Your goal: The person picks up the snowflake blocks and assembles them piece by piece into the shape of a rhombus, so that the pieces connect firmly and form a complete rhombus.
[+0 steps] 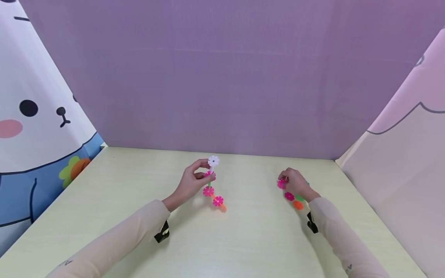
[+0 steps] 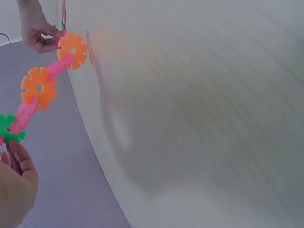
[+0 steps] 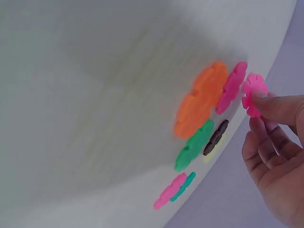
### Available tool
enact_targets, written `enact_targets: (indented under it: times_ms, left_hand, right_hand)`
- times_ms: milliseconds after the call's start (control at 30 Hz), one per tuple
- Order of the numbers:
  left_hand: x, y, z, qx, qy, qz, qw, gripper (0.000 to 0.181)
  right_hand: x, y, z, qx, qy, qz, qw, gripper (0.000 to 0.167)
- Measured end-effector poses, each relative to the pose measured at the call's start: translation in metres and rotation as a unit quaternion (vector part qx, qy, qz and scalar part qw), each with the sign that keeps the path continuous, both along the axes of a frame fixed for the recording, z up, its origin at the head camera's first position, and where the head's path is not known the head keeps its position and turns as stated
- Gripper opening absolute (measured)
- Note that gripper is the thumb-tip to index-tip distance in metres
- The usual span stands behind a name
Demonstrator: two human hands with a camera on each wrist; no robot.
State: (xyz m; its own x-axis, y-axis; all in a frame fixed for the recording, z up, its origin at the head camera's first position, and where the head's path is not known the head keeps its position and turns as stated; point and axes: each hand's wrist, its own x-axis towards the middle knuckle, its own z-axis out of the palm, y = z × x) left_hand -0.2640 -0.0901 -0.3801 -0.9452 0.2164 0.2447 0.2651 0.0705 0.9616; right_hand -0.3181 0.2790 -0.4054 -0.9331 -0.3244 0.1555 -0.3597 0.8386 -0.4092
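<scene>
My left hand [image 1: 191,181] pinches a chain of interlocked flower-shaped plastic discs near its upper end. A white disc [image 1: 213,161] tops the chain, above several pink discs [image 1: 208,191]. In the left wrist view, the fingers hold a green disc [image 2: 16,135], and two orange discs [image 2: 39,89] joined by pink ones slant away from it. The chain's lower end hangs close to the table. Off to the right, my right hand [image 1: 296,183] pinches a single pink disc [image 3: 251,89] between thumb and fingers, just above loose discs on the table.
Loose discs lie flat under the right hand: orange [image 3: 202,100], dark pink [image 3: 231,88], green [image 3: 194,145], dark brown [image 3: 216,137], pink [image 3: 170,191] and teal [image 3: 184,186]. A purple panel [image 1: 222,77] rises behind the pale table [image 1: 257,239], with printed cloths at both sides.
</scene>
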Motion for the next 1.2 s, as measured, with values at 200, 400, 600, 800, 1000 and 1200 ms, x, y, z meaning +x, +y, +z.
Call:
enact_targets:
  times_ms: [200, 400, 600, 800, 1000, 1200]
  left_hand:
    - [0.013, -0.001, 0.016, -0.005, 0.016, -0.003, 0.9998, 0.042]
    - [0.013, -0.002, 0.016, -0.024, 0.024, 0.010, 0.9994, 0.041]
    - [-0.003, -0.006, -0.002, -0.026, 0.019, 0.017, 0.9993, 0.043]
    - [-0.003, -0.005, -0.001, -0.039, 0.037, 0.036, 0.9980, 0.041]
    - [-0.002, -0.005, 0.000, -0.046, 0.049, 0.042, 0.9968, 0.043]
    - [-0.003, -0.005, 0.000, -0.050, 0.071, 0.045, 0.9952, 0.049]
  right_hand:
    - [0.002, 0.002, 0.006, -0.009, -0.026, -0.010, 0.9996, 0.017]
    - [0.001, 0.001, 0.009, -0.030, -0.023, 0.002, 0.9993, 0.013]
    - [0.002, -0.009, 0.013, -0.078, 0.006, 0.014, 0.9968, 0.014]
    - [0.008, -0.026, 0.018, -0.124, 0.018, 0.011, 0.9920, 0.014]
    - [0.013, -0.046, 0.022, -0.187, 0.031, 0.017, 0.9818, 0.015]
    - [0.015, -0.069, 0.026, -0.236, 0.043, 0.023, 0.9704, 0.011]
